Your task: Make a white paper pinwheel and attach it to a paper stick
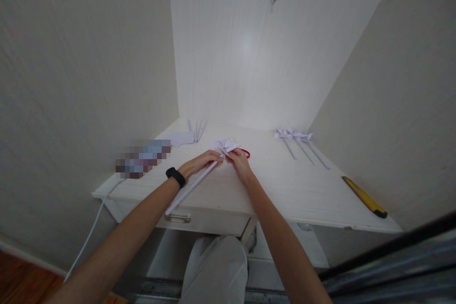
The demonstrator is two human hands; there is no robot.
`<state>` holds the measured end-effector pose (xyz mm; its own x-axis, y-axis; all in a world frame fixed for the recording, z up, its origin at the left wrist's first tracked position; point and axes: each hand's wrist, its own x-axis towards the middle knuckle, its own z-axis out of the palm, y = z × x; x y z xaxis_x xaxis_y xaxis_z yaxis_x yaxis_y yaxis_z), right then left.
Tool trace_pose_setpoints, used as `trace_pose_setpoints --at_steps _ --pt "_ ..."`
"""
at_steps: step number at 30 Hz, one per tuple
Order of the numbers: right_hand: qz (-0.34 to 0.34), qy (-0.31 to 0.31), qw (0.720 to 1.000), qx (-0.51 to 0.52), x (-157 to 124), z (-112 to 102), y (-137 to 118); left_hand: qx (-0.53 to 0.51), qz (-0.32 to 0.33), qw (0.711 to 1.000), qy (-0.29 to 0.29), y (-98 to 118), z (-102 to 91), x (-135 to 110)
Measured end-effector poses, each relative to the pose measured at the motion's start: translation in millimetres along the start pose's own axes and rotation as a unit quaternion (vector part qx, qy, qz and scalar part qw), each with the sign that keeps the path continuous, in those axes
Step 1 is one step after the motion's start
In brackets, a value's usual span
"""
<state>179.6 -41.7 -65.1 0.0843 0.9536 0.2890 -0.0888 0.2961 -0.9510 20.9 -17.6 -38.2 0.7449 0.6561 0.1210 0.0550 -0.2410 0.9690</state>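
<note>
In the head view a white paper pinwheel (225, 145) lies above the middle of the desk, its folded blades pointing away from me. A rolled white paper stick (192, 187) slants from it down past the desk's front edge. My left hand (204, 160) is closed where the stick meets the pinwheel, with a dark band on the wrist. My right hand (239, 161) pinches the pinwheel's near right side. Its fingertips are partly hidden, so any small part between them does not show. A red loop (246, 153), perhaps a scissors handle, peeks out beyond the right hand.
White paper sheets (181, 138) and several thin paper sticks (200, 130) lie at the back left. Pinwheels on sticks (292, 135) rest at the back right. A yellow cutter knife (364, 197) lies near the right edge. A pixelated object (144, 159) with a cable (87, 237) sits left.
</note>
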Motion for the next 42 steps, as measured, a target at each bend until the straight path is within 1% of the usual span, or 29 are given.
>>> trace_pose_setpoints --at_steps 4,7,10,14,17,19,21,25,31,36,42 --pt "-0.022 -0.004 0.999 -0.037 -1 1 -4 -0.029 0.016 0.999 -0.021 6 -0.4 -4" --pt "-0.032 -0.007 0.998 -0.057 -2 1 -8 -0.056 0.023 0.998 -0.036 3 -1.2 -3" --pt "-0.044 -0.008 0.997 -0.066 -3 2 -9 -0.093 0.029 0.995 -0.029 -1 -0.9 -1" --pt "-0.063 -0.005 0.995 -0.08 -2 2 -6 -0.164 0.018 0.986 -0.031 -5 -0.1 2" --pt "-0.081 0.007 0.992 -0.101 -1 0 -4 -0.217 -0.006 0.976 -0.03 -6 -0.9 3" --pt "-0.096 0.011 0.988 -0.119 -2 0 -5 -0.235 -0.024 0.971 -0.021 -5 -1.0 4" --pt "-0.111 0.008 0.985 -0.134 -3 -1 -7 -0.236 -0.026 0.971 -0.005 -2 0.3 4" --pt "-0.131 0.0 0.978 -0.16 -5 1 -10 -0.203 -0.017 0.979 0.027 3 4.7 3" --pt "-0.145 -0.003 0.972 -0.183 -8 4 -16 -0.18 -0.03 0.982 0.055 6 5.5 4" --pt "-0.141 -0.007 0.972 -0.185 -10 4 -20 -0.178 -0.032 0.981 0.068 9 7.1 5" --pt "-0.114 -0.023 0.981 -0.156 -6 4 -13 -0.193 -0.033 0.978 0.07 15 10.5 0"
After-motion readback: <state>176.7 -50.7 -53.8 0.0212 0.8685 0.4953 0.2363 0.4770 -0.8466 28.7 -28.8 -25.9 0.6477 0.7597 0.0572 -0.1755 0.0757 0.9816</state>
